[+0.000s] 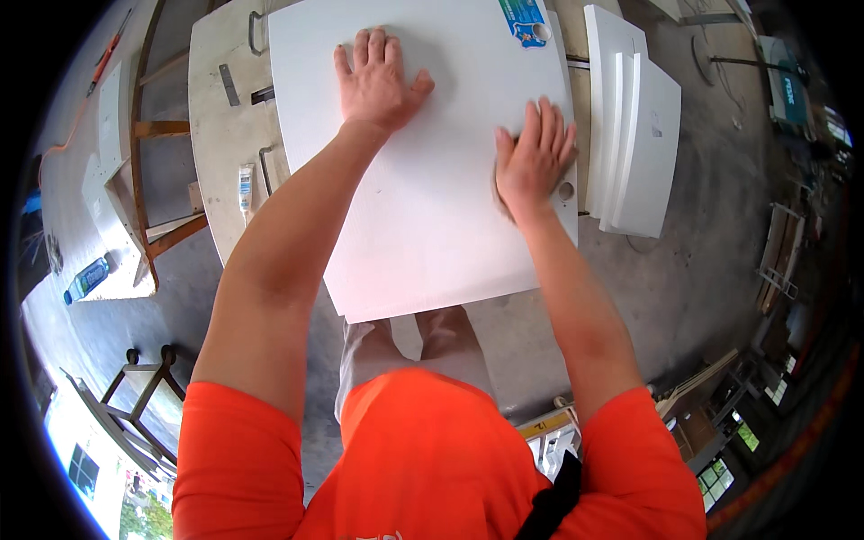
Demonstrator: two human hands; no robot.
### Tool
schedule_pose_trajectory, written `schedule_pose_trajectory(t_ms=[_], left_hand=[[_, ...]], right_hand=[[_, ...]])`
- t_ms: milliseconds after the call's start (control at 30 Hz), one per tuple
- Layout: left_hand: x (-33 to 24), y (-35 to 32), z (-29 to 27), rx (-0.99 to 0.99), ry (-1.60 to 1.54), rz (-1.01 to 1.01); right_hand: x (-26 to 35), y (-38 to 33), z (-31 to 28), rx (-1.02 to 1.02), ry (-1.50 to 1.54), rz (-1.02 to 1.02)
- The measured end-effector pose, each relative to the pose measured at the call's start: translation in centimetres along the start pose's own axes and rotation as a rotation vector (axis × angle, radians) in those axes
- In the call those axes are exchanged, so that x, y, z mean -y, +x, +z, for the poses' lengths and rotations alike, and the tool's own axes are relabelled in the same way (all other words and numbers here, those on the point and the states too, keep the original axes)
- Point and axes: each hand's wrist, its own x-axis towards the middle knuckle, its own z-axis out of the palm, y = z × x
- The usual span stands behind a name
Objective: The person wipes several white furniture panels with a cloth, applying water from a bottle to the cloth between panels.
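Observation:
A large white panel (414, 234) lies on the workbench before me. My left hand (376, 88) rests flat on its far left part, fingers spread, holding nothing. Near the panel's right edge, my right hand (533, 162) is pressed over a grey-brown pad (498, 193). Only the pad's edges show around the palm, so its exact kind cannot be made out. Just right of the wrist there is a round hole (566, 191) in the panel. At the far right corner of the panel is a blue packet (522, 20).
The wooden workbench (220, 148) extends left of the panel, with a white tube (245, 187), a flat metal strip (229, 85) and metal handles (265, 171) on it. White boards (643, 135) lean together at the right. A plastic bottle (87, 280) lies at the far left.

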Motion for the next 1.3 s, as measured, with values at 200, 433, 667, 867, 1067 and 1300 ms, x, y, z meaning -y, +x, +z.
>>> schedule_pose_trajectory(t_ms=[200,433,667,867,1067,1300], left_hand=[[0.7,-0.5,0.2,0.004,-0.040,-0.028],[4.4,0.2,-3.5,0.165,-0.762,-0.081],[2.6,-20.1,-9.8,-0.048,-0.334,-0.082],[-9.1,-30.2,-7.3,0.482,-0.138,-0.040],[0.5,-22.5,-7.4,0.312,0.063,-0.151],[-11.7,-25.1,-5.4,0.432,-0.329,0.052]], right_hand=[[3.9,-5.8,0.3,0.038,0.101,0.028],[24.5,-10.4,1.7,0.277,0.673,-0.233],[4.5,-4.7,0.7,-0.041,0.389,0.016],[-1.4,-4.7,-0.8,0.225,0.023,-0.095],[-0.7,-3.9,-0.9,0.217,0.041,-0.102],[-1.6,-4.4,-0.7,0.228,0.011,-0.120]])
